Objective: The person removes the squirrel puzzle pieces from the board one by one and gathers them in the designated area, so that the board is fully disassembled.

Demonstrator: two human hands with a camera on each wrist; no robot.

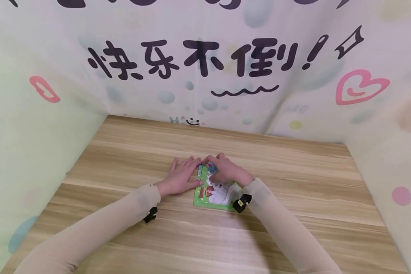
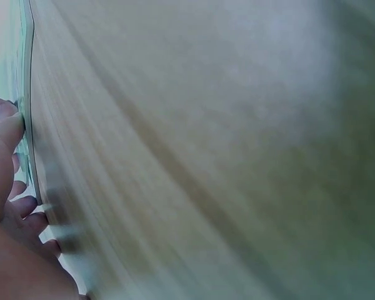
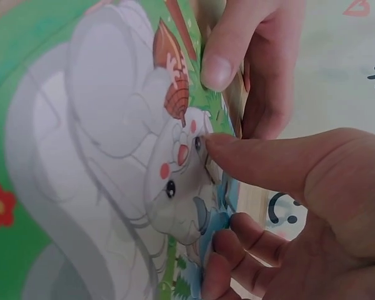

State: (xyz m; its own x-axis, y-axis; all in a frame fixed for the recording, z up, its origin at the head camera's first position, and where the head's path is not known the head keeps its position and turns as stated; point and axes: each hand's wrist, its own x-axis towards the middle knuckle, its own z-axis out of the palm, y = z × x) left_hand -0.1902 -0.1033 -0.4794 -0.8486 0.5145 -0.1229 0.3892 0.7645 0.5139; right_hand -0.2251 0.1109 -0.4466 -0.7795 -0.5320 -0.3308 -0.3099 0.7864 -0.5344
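A jigsaw puzzle board (image 1: 199, 203) lies flat on the wooden table, green-edged, with a pale grey squirrel (image 3: 106, 94) holding a brown acorn (image 3: 177, 97). My left hand (image 1: 179, 178) rests at the board's left side, fingers spread on the table and thumb touching the edge. Over the board's upper part, my right hand (image 1: 226, 170) has curled fingers. In the right wrist view its thumb is by the squirrel's eye and its fingertips are at a blue puzzle piece (image 3: 216, 224), which it seems to pinch. The hand partly hides that piece.
The wooden table (image 1: 130, 152) extends around the board on all sides. A printed white cloth (image 1: 191, 102) with large dark characters hangs behind it, and similar cloth covers both sides. Black wrist cameras (image 1: 240, 204) sit on both wrists.
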